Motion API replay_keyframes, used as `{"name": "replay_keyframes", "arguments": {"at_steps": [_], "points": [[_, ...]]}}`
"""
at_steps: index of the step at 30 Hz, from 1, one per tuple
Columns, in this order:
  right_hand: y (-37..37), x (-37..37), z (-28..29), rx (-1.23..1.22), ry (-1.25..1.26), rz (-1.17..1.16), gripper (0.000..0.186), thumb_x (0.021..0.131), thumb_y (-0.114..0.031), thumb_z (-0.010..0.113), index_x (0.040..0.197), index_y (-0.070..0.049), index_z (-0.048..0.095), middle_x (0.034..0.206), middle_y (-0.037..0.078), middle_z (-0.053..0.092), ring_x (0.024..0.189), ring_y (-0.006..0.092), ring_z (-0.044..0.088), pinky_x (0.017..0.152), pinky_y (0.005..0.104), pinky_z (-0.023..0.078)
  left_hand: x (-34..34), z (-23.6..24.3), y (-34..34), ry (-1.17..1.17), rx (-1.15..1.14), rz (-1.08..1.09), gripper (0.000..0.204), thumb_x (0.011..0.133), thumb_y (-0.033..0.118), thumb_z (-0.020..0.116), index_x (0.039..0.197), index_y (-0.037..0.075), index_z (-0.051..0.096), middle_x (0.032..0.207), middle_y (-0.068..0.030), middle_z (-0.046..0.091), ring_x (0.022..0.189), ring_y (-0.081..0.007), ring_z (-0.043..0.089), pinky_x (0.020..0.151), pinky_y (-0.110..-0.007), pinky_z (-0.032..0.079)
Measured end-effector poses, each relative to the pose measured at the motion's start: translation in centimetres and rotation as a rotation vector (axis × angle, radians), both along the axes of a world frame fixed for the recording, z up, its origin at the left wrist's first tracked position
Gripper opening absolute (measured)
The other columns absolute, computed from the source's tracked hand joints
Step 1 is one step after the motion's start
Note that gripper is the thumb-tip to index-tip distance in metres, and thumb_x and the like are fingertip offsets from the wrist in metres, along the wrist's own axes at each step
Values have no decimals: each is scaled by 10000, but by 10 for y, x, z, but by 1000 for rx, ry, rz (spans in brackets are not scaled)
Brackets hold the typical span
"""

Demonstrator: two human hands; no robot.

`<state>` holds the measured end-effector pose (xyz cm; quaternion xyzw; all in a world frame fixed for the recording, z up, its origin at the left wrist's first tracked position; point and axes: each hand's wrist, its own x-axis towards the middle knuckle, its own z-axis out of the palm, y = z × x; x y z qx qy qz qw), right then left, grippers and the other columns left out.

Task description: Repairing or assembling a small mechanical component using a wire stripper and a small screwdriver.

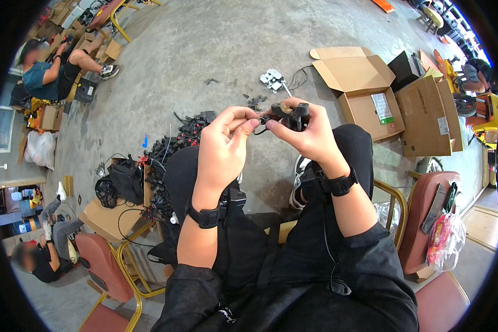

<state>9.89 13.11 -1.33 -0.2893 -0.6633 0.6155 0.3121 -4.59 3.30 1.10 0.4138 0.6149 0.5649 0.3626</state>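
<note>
1. Bare grey concrete floor (205, 44) is seen all around, smooth and stained, with two other people seated at the left edge.
2. Two open brown cardboard boxes (365, 88) are set on it, at the upper right.
3. One tangled heap of black cables (171, 149) is piled by the left knee.
4. One small black plastic part (290, 113) is held above the lap, gripped by the right hand (310, 135).
5. Its thin wire end is pinched by the left hand (227, 144).
6. Two black wristbands are worn.
</note>
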Motion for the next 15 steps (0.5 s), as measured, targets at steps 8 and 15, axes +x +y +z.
{"name": "replay_keyframes", "arguments": {"at_steps": [8,15], "points": [[-2,-2,1,-28,-72,-3,300,739,-184,747,917,23,623,707,18,628,637,36,514,568,218,429,-3,-5,0,31,-29,-17,106,879,-17,571,979,-53,575,937,-98,664,871,-104,607,786,-219,463],[-6,-1,6,31,-156,-31,292,740,-179,739,899,32,616,687,37,628,616,48,525,554,235,442,-4,-4,1,118,-102,-38,86,879,-42,551,963,-51,566,914,-83,659,876,-100,604,781,-214,456]]}}
